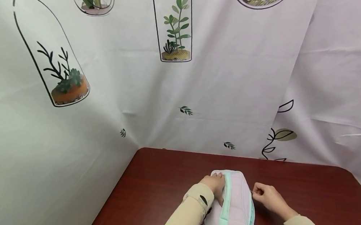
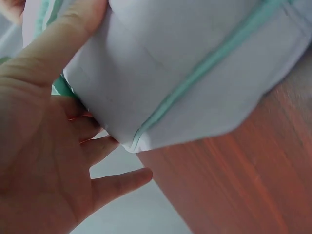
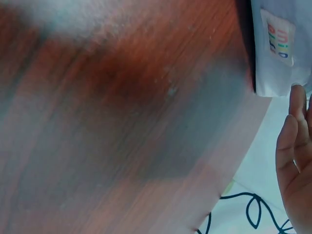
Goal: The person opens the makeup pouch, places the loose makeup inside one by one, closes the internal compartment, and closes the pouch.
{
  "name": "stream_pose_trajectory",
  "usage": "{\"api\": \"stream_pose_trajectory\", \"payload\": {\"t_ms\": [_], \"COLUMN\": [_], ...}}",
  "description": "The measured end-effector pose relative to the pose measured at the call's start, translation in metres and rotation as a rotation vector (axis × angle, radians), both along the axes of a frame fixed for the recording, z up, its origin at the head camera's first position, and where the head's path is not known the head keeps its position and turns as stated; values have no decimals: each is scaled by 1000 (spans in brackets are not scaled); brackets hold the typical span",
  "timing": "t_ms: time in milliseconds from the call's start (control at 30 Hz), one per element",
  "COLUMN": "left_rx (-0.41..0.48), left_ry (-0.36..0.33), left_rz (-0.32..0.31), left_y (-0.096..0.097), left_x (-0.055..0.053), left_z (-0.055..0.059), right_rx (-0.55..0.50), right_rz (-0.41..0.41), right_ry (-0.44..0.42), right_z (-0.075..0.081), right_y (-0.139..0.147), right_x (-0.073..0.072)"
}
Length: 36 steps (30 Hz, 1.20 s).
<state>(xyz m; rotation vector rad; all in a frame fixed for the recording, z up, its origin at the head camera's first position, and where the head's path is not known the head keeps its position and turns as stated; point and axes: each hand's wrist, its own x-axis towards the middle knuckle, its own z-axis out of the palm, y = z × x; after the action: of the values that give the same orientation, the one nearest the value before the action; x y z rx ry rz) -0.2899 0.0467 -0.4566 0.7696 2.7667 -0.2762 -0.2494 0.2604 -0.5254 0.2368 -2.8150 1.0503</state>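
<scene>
A pale lilac zip pouch (image 1: 239, 197) lies on the table, its mint strap (image 1: 226, 202) running lengthwise over the top. My left hand (image 1: 216, 186) grips its left side by the strap; in the left wrist view, the thumb lies across the pouch (image 2: 161, 58) and the other fingers reach round its edge. At the right side, my right hand (image 1: 271, 198) pinches at the mint zip (image 1: 251, 214), the zip pull hidden by the fingertips. Seen from the right wrist, the fingertips of that hand (image 3: 297, 156) meet the corner of the pouch (image 3: 270, 80), below a colourful label (image 3: 280, 36).
The dark red-brown table (image 1: 161, 179) has rounded back corners. White cloth (image 1: 138, 84) printed with plants in glass jars hangs behind it and along the left. More cloth (image 1: 340, 111) with leaf drawings hangs at the right.
</scene>
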Motion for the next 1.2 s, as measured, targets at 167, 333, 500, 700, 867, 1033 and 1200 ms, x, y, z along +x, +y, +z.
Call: {"api": "stream_pose_trajectory", "payload": {"t_ms": [167,333,500,700,867,1033,1200], "left_rx": [32,67,166,157,215,321,280], "left_ry": [-21,-22,-46,-2,123,38,-97], "left_rz": [6,38,172,125,-105,-326,-263], "left_y": [-2,-1,-3,-5,-18,-30,-26], "left_x": [-3,-9,-17,-25,-31,-31,-21], "left_z": [-1,-3,-6,-7,-6,-11,-22], "right_rx": [-28,-58,-82,-103,-123,-126,-140], "right_rz": [28,-2,-32,-65,-68,-87,-102], "right_ry": [6,3,-21,-78,-89,-31,-49], "right_z": [-2,-3,-3,-3,-4,-4,-4], "right_y": [-3,-6,-8,-4,-11,-13,-10], "right_x": [6,6,0,-3,-10,-20,-26]}}
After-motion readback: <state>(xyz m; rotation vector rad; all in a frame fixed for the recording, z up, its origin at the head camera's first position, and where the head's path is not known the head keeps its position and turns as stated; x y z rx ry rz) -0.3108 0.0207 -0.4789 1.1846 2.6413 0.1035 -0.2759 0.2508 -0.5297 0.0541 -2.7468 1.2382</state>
